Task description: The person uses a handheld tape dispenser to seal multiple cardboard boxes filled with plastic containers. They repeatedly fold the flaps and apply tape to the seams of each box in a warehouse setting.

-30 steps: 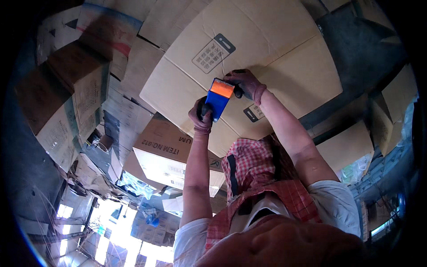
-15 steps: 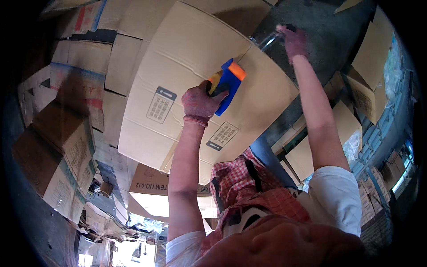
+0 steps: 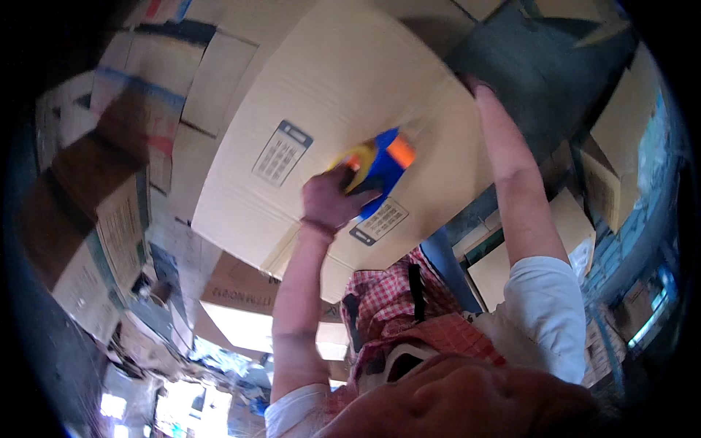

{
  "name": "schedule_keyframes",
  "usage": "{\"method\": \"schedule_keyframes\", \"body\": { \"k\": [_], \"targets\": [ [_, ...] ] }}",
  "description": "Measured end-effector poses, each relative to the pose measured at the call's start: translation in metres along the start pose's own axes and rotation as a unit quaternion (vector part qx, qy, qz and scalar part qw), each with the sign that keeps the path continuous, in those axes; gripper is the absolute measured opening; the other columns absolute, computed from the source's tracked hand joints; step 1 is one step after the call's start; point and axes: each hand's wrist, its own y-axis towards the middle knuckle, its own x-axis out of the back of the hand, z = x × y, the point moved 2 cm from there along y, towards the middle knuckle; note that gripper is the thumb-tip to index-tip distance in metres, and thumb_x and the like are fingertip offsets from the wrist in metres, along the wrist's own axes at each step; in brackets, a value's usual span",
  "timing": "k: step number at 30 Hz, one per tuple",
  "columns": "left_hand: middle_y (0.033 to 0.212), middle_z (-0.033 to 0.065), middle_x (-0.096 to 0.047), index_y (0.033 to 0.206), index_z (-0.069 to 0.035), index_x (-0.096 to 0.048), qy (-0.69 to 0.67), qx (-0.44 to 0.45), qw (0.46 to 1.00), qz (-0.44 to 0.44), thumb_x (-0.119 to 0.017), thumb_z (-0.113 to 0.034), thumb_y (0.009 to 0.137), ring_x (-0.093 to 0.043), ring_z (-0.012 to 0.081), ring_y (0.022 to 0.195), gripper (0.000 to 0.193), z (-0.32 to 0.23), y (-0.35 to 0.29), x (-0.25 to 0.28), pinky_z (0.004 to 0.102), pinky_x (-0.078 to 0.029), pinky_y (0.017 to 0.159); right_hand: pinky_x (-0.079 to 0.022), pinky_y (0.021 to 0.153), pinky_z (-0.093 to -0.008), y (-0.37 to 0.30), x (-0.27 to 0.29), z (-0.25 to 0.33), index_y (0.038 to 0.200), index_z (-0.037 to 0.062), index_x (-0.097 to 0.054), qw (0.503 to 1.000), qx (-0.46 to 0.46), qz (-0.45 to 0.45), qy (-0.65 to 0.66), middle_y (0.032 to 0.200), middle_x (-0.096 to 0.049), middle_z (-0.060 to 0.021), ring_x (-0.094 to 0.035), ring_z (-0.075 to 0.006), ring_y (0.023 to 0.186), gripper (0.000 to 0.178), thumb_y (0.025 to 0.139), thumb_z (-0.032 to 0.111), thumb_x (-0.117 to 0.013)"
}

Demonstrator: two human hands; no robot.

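Head view. Left hand (image 3: pixel 330 198), in a dull red glove with dark fingers, is clenched round a tape dispenser (image 3: pixel 387 174): blue body, orange patch at the far end, a yellow rounded part (image 3: pixel 340 158) on the side away from the right hand. Dispenser slants up and to the right from the grip, over the big tan carton (image 3: pixel 343 80); some blur, cannot tell whether it touches the cardboard. Right hand (image 3: pixel 473 83) farther out and to the right, at the carton's side edge; fingers hidden, so cannot tell if it grasps or merely rests.

On the carton: one printed panel (image 3: pixel 282 155) left of and above the left hand, a second printed panel (image 3: pixel 380 222) just right of and below it. Red checked apron (image 3: pixel 385 298) nearer the body, below both hands. Brown box (image 3: pixel 237 286) below and left of the left hand. Dark floor (image 3: pixel 540 62) beyond and right of the right hand.
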Motion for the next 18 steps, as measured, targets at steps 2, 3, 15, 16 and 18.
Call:
{"method": "schedule_keyframes", "body": {
  "k": [2,3,15,16,18],
  "targets": [
    [0.089,0.0147,-0.063,0.100,-0.003,-0.060,-0.127,0.092,0.988,0.005,-0.075,-0.042,0.053,-0.061,0.0247,0.087,0.062,0.100,-0.056,-0.002,0.0317,-0.047,0.079,-0.040,0.082,-0.0357,-0.028,0.012,0.004,0.110,0.0036,-0.055,0.998,0.016,-0.001,-0.068,0.110,-0.057,-0.0103,-0.053,-0.0218,0.097,0.045,0.077,0.035,-0.053],
    [0.081,0.0115,-0.064,0.091,0.004,-0.061,-0.107,0.072,0.990,-0.064,-0.079,-0.022,0.055,-0.059,0.0124,0.078,0.048,0.141,-0.096,0.003,0.0277,-0.048,0.071,-0.040,0.083,-0.0356,-0.033,0.020,0.005,0.110,0.0033,-0.055,0.996,0.011,0.002,-0.090,0.110,-0.056,-0.0104,-0.053,-0.0219,0.097,0.045,0.077,0.035,-0.054],
    [0.081,0.0072,-0.063,0.080,-0.011,-0.063,0.161,0.287,0.932,-0.156,-0.072,-0.037,0.055,-0.058,0.0270,0.081,0.037,0.371,-0.411,0.052,0.0354,-0.042,0.085,-0.036,0.092,-0.0330,-0.262,-0.120,0.156,0.114,0.0106,-0.052,0.723,0.651,-0.200,-0.119,0.117,-0.051,-0.0066,-0.047,-0.0225,0.108,0.035,0.079,0.015,-0.057],
    [0.081,0.0076,-0.063,0.081,-0.011,-0.063,0.177,0.299,0.930,-0.120,-0.068,-0.040,0.059,-0.058,0.0264,0.083,0.036,0.379,-0.407,0.046,0.0366,-0.040,0.087,-0.035,0.093,-0.0338,-0.285,-0.152,0.159,0.112,0.0104,-0.053,0.679,0.700,-0.179,-0.132,0.116,-0.052,-0.0068,-0.046,-0.0230,0.109,0.034,0.078,0.015,-0.058],
    [0.082,0.0081,-0.063,0.082,-0.012,-0.063,0.188,0.312,0.924,-0.116,-0.065,-0.043,0.061,-0.058,0.0261,0.084,0.038,0.378,-0.386,0.036,0.0375,-0.038,0.089,-0.030,0.095,-0.0423,-0.321,-0.219,0.152,0.105,0.0103,-0.055,0.685,0.692,-0.145,-0.176,0.111,-0.053,-0.0081,-0.044,-0.0284,0.109,0.034,0.074,0.023,-0.059]
  ]
}}
